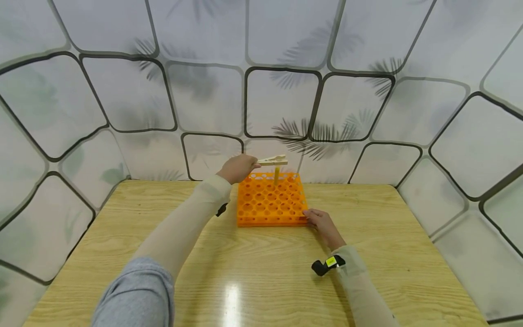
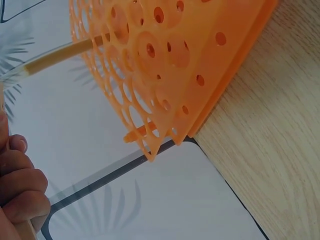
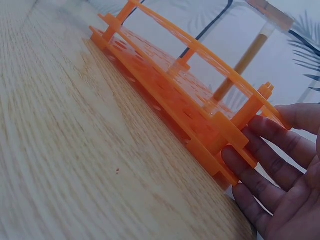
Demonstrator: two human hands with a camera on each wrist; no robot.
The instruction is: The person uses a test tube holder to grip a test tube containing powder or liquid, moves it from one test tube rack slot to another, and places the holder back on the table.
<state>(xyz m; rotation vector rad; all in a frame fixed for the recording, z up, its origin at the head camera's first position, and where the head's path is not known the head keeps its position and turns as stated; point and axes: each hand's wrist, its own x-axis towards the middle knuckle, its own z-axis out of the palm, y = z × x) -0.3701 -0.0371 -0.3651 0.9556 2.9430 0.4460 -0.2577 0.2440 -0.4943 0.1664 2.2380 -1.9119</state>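
Note:
My left hand (image 1: 240,168) grips a wooden test tube holder (image 1: 273,161) by its end, above the back of an orange test tube rack (image 1: 271,223). Below the holder's far end stands a test tube (image 2: 67,51) of yellow-brown liquid, its lower part down in a hole of the rack. In the right wrist view the holder (image 3: 271,13) meets the tube's top. My right hand (image 1: 324,227) holds the rack's front right corner, thumb on the upper rim and fingers against the side. Curled left fingers (image 2: 22,182) show at the left wrist view's edge.
The rack stands on a light wooden table (image 1: 229,263) near its back edge. A patterned curtain (image 1: 282,100) with dark outlines and leaf prints hangs behind and at both sides. Each wrist carries a small black camera, such as the right one (image 1: 320,268).

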